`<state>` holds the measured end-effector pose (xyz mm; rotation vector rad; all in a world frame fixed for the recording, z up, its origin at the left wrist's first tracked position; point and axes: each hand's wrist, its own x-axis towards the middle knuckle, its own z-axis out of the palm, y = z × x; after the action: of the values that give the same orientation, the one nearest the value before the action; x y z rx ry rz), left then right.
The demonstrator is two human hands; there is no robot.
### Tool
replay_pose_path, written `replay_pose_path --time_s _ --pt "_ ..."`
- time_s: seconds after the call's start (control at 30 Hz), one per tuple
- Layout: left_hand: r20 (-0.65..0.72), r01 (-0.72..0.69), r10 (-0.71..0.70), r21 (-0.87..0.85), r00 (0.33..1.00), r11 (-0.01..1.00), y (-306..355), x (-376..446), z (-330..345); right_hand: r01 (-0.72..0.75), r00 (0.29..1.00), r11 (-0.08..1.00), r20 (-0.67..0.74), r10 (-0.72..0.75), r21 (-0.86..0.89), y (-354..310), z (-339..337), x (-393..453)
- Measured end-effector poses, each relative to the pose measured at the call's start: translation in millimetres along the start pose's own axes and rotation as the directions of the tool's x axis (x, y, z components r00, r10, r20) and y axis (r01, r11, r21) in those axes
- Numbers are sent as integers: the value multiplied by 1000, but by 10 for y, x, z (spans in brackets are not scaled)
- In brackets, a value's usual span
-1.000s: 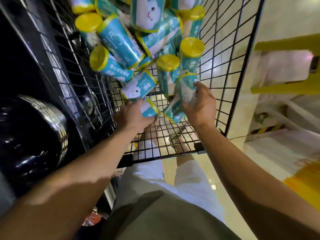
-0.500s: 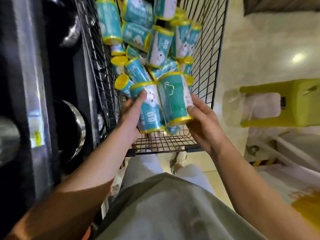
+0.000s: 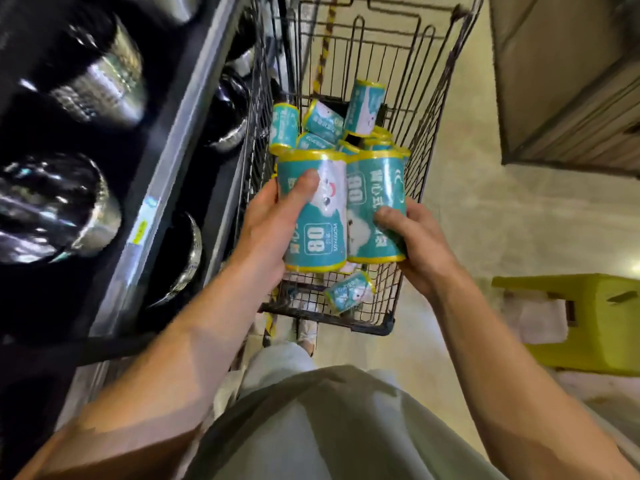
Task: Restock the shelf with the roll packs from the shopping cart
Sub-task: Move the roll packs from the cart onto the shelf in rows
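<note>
Head view: the left hand [image 3: 273, 223] grips one roll pack [image 3: 313, 209] and the right hand [image 3: 415, 244] grips a second roll pack [image 3: 375, 206], pressed side by side, long axes pointing away from the person, above the shopping cart [image 3: 381, 322]. The shelf [image 3: 166, 174] lies to the left, nearer the left hand, so a leftward swing looks likely.

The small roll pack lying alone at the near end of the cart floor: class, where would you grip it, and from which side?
Probably from above, since the shopping cart has wire walls all round. The small roll pack lies on its side, so pinch across its teal middle, between the yellow ends. Both the left hand and right hand hold packs, so one must be freed first.
</note>
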<state>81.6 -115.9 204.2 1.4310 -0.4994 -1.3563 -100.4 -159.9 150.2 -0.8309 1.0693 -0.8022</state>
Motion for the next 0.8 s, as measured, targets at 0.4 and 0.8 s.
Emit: replay_pose_path --time_s 0.4,0.8 --pt "-163 -154 135 -114 977 981 -471 -1499 -150 117 948 987 308 -78 -110 91 60 -946" --pt "-541 -287 140 -197 829 938 -895 -3024 -935 160 751 959 659 34 -232 546 1001 -1894"
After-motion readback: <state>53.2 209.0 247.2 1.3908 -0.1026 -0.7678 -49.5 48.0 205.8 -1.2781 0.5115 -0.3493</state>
